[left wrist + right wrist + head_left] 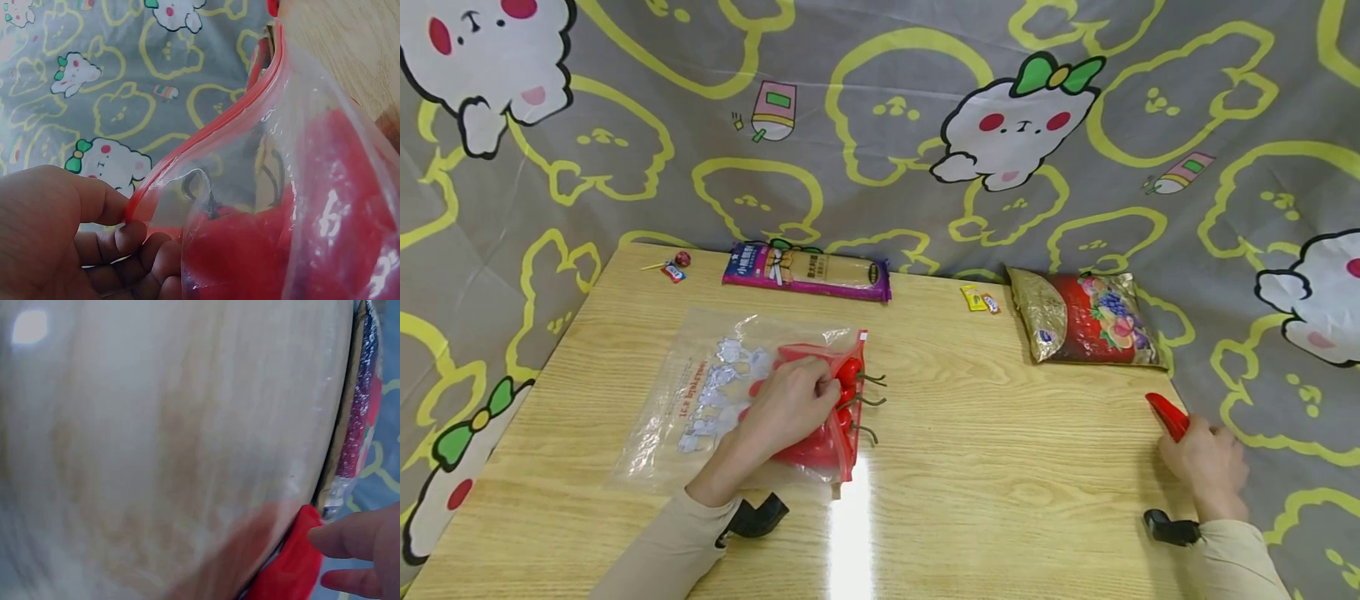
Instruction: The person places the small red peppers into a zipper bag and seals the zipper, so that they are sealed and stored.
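Note:
A clear zip bag (655, 425) with a red zip strip lies on the left half of the table, holding several red chili peppers (848, 371) whose dark green stems stick out past its mouth. My left hand (793, 402) is over the mouth end. Seen from the left wrist, its thumb and forefinger pinch the red zip strip (234, 106). At the table's right edge, my right hand (1210, 462) grips another red chili pepper (1167, 415), pointed tip outward. The right wrist view shows fingertips (331, 542) against that red pepper (287, 565); its stem end is hidden.
Along the back of the table lie a purple noodle pack (808, 273), a lollipop (682, 259) beside a small candy, two wrapped candies (973, 298) and a gold-and-red bag (1086, 321). A patterned grey cloth (895, 108) hangs behind the table.

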`<state>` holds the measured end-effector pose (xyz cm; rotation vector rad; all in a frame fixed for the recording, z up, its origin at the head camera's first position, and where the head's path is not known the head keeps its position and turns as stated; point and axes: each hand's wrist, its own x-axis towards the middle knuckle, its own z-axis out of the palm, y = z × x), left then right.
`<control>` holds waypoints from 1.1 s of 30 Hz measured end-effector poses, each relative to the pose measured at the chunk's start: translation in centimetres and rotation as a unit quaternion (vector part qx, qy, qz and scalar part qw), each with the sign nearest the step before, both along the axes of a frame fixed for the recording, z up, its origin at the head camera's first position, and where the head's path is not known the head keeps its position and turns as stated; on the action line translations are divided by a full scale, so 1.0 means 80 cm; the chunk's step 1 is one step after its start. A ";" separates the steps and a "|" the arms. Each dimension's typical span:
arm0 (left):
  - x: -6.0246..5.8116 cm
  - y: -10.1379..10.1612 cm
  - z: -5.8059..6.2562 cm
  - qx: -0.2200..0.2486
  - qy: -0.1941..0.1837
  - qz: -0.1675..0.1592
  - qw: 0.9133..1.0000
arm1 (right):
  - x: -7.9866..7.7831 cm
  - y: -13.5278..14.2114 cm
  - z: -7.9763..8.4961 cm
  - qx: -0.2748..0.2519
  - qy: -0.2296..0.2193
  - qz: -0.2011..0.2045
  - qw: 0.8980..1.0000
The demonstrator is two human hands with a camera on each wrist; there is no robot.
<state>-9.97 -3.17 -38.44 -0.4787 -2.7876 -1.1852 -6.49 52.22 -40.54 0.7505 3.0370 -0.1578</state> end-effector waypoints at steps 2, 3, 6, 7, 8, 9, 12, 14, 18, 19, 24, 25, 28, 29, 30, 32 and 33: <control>0.000 0.000 0.000 0.002 -0.002 -0.001 1.000 | 0.002 0.003 -0.001 -0.013 -0.019 -0.006 1.000; 0.000 0.001 0.000 0.002 -0.004 -0.001 1.000 | 0.002 0.004 -0.002 -0.019 -0.023 -0.009 1.000; -0.001 0.001 -0.001 0.002 -0.006 -0.002 1.000 | 0.003 0.005 -0.005 -0.035 -0.017 -0.011 0.999; -0.001 0.001 -0.001 0.001 -0.006 -0.002 1.000 | 0.004 0.005 -0.007 -0.038 -0.011 -0.010 0.999; -0.001 0.001 -0.001 0.000 -0.006 -0.001 1.000 | 0.005 0.004 -0.007 -0.039 -0.006 -0.008 0.999; -0.001 0.001 -0.002 -0.001 -0.006 -0.002 1.000 | 0.005 0.004 -0.008 -0.041 -0.002 -0.008 0.999; -0.001 0.001 -0.002 0.000 -0.011 -0.003 1.000 | 0.007 -0.001 -0.008 -0.043 0.004 -0.013 0.999; -0.002 0.002 -0.001 0.000 -0.015 -0.004 1.000 | 0.007 -0.007 -0.008 -0.037 0.025 -0.017 0.999; -0.002 0.002 0.000 -0.001 -0.020 -0.004 1.000 | 0.000 -0.034 -0.001 -0.034 0.112 -0.006 0.993; -0.002 0.001 0.000 -0.001 -0.022 -0.004 1.000 | -0.002 -0.044 0.002 -0.038 0.138 0.005 0.990; -0.002 0.001 0.002 0.003 -0.023 -0.003 1.000 | -0.013 -0.123 0.027 -0.094 0.222 0.102 0.965; -0.002 0.001 0.002 0.004 -0.022 -0.003 1.000 | -0.014 -0.142 0.033 -0.108 0.233 0.130 0.958; -0.001 0.000 0.003 0.006 -0.019 -0.001 1.000 | -0.016 -0.197 0.045 -0.150 0.257 0.219 0.929; 0.000 0.000 0.004 0.007 -0.017 -0.001 1.000 | -0.016 -0.215 0.049 -0.166 0.263 0.247 0.918; 0.000 0.000 0.004 0.008 -0.016 0.001 1.000 | -0.016 -0.231 0.052 -0.178 0.268 0.272 0.907; 0.001 -0.001 0.005 0.008 -0.015 0.001 1.000 | -0.014 -0.261 0.057 -0.203 0.268 0.318 0.886; 0.001 -0.001 0.005 0.009 -0.015 0.001 1.000 | -0.014 -0.275 0.059 -0.210 0.266 0.337 0.879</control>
